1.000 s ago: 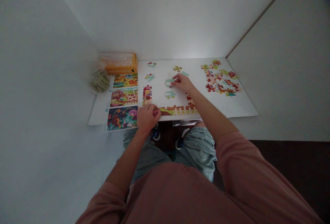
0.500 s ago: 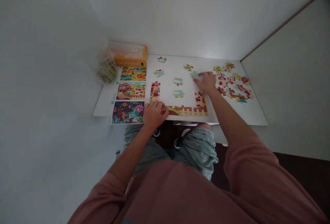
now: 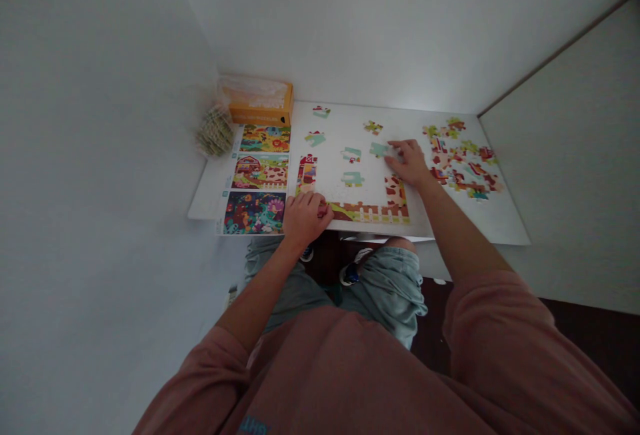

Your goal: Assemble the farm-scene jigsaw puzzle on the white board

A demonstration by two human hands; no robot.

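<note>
My right hand (image 3: 410, 163) has its thumb and fingertips at the right end of a pale green puzzle piece (image 3: 379, 149), lying at the upper right of the partly joined puzzle. My left hand (image 3: 304, 216) rests over the puzzle's lower left corner, fingers bent and thumb apart, with a bit of pink showing between thumb and forefinger. Along the front runs a joined strip with a white fence (image 3: 373, 213). A barn section (image 3: 307, 172) rises at its left end, and a brown-spotted section (image 3: 395, 190) at its right. Loose pale green pieces (image 3: 353, 179) lie inside this frame.
Several mixed pieces (image 3: 465, 168) are heaped on the table's right side. Picture sheets (image 3: 260, 171) lie at left, with an orange box (image 3: 263, 105) behind them and a greenish bundle in clear wrap (image 3: 215, 131) beside it. A white wall (image 3: 370, 35) borders the back.
The pale green piece under my right fingers has turned to lie more level. My left hand stays on the puzzle's corner. The whole view has shifted slightly.
</note>
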